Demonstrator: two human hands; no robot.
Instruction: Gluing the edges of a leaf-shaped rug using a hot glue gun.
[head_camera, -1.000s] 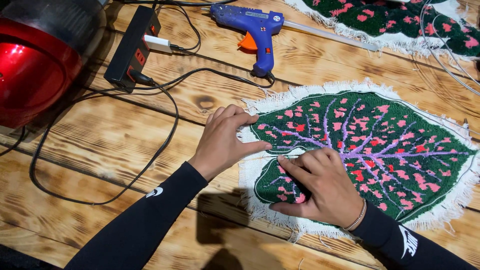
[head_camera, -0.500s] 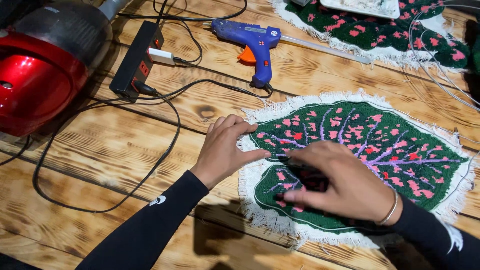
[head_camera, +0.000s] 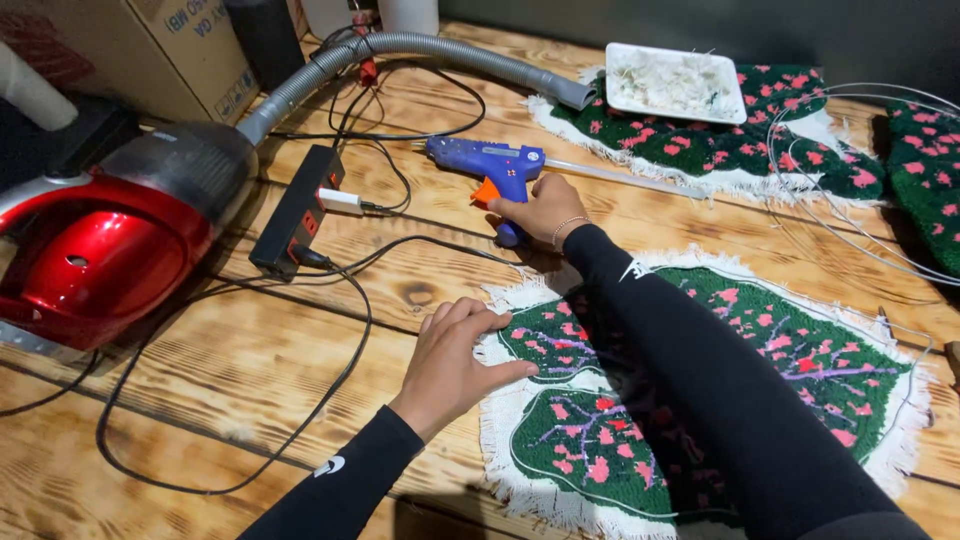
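Observation:
A leaf-shaped tufted rug (head_camera: 800, 350), green with pink spots, purple veins and a white fringe, lies on the wooden table (head_camera: 220, 400). My left hand (head_camera: 455, 360) rests flat with fingers spread on the rug's left edge. My right hand (head_camera: 540, 210) reaches across the rug to the blue glue gun (head_camera: 490, 160) with an orange trigger and closes around its handle. The gun lies on the table beyond the rug, a glue stick jutting out to the right.
A red vacuum cleaner (head_camera: 100, 250) with a grey hose (head_camera: 400, 50) sits at left. A black power strip (head_camera: 295, 210) and cables (head_camera: 250, 440) cross the table. Other green rugs (head_camera: 720, 140), a white tray of scraps (head_camera: 675, 80), a wire hoop (head_camera: 850, 220) and cardboard box (head_camera: 150, 40) lie behind.
My right hand left the rug's lower part and reached forward to the glue gun's handle. The view tilted up, showing more of the far table. My left hand stayed on the rug.

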